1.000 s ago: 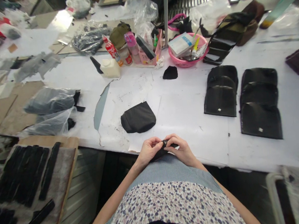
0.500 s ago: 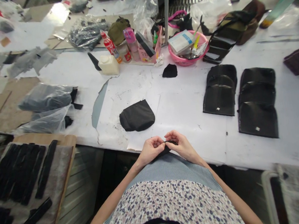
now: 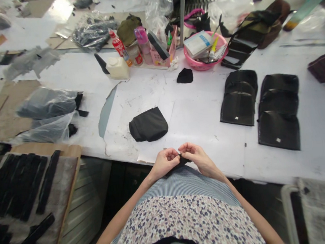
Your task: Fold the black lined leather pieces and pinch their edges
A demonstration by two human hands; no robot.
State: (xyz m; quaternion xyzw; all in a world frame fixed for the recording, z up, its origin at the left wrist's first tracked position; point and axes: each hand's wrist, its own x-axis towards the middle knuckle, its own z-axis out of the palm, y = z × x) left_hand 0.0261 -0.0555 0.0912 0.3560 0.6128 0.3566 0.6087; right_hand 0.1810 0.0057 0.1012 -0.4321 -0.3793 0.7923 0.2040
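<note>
Close to my body, at the table's front edge, my left hand [image 3: 166, 162] and my right hand [image 3: 195, 156] pinch a small piece of black material [image 3: 181, 162] between them. Thumbs and fingertips of both hands nearly meet on its upper edge. Most of the piece is hidden by the hands, so its full shape cannot be made out. Just beyond them on the white-covered table [image 3: 190, 113] lies a flat black fabric piece [image 3: 149, 125] with a rounded end. Farther back rests a smaller black scrap [image 3: 185, 75].
Two black panels with curved layers [image 3: 238, 99] lie at the right. A pink basin [image 3: 203, 64], a cream container [image 3: 117, 68] and a red-labelled bottle [image 3: 118, 45] stand at the back. Plastic-wrapped bundles [image 3: 48, 104] sit left. Black strips [image 3: 16, 186] cover a board at lower left.
My right fingers have shifted very slightly, and a little more of the black material shows between the hands. The whole view has moved marginally. Things on the table stay where they were.
</note>
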